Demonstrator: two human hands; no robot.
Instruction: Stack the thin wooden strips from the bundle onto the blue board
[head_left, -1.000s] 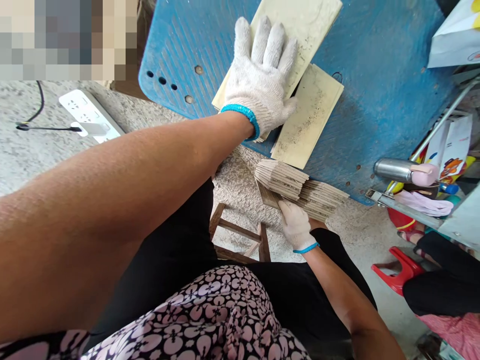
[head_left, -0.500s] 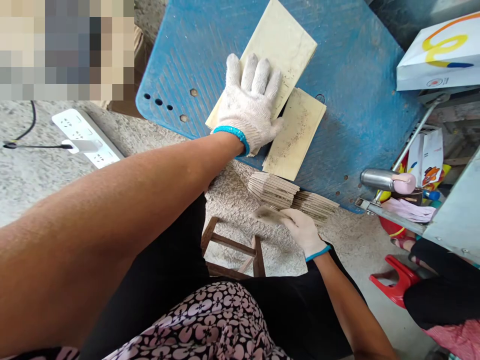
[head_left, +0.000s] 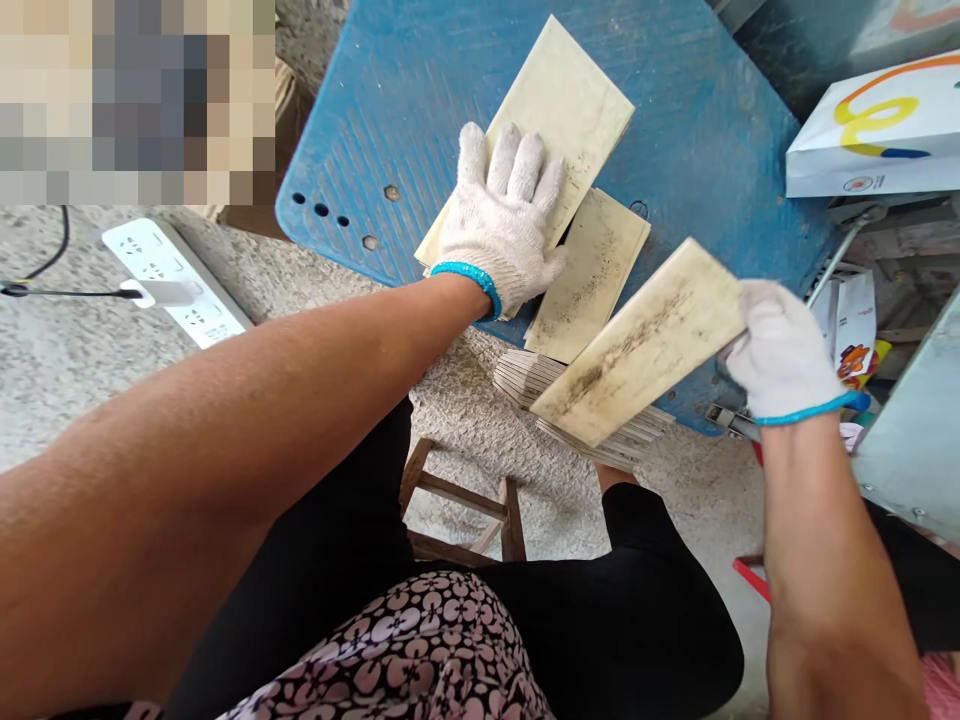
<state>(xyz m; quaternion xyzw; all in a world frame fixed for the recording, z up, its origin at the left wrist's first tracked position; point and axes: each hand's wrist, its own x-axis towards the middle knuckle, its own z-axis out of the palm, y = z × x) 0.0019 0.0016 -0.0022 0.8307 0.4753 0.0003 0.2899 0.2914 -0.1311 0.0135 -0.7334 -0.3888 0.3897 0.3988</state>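
My left hand (head_left: 506,215), in a white knit glove with a blue cuff, lies flat with its fingers spread on a cream rectangular tile (head_left: 570,95) on the blue table (head_left: 405,100). Its thumb reaches the edge of a second, dark-speckled cream tile (head_left: 589,265). My gloved right hand (head_left: 784,350) grips one end of another cream tile (head_left: 637,345), tilted, with dark smudges along its face. Below the table edge, stacks of thin tiles (head_left: 529,375) show their edges, partly hidden by the held tile.
A white power strip (head_left: 176,285) lies on the floor at left. Beneath my arms is a wooden stool frame (head_left: 465,495). At right are a white printed box (head_left: 874,125), a metal panel (head_left: 915,400) and a red stool (head_left: 750,575), with another person's dark-clothed leg (head_left: 911,575) nearby.
My right hand has moved up and right from beside the stacked tiles, and the tile in its grip now shows its broad face. My left hand stays flat on its tile.
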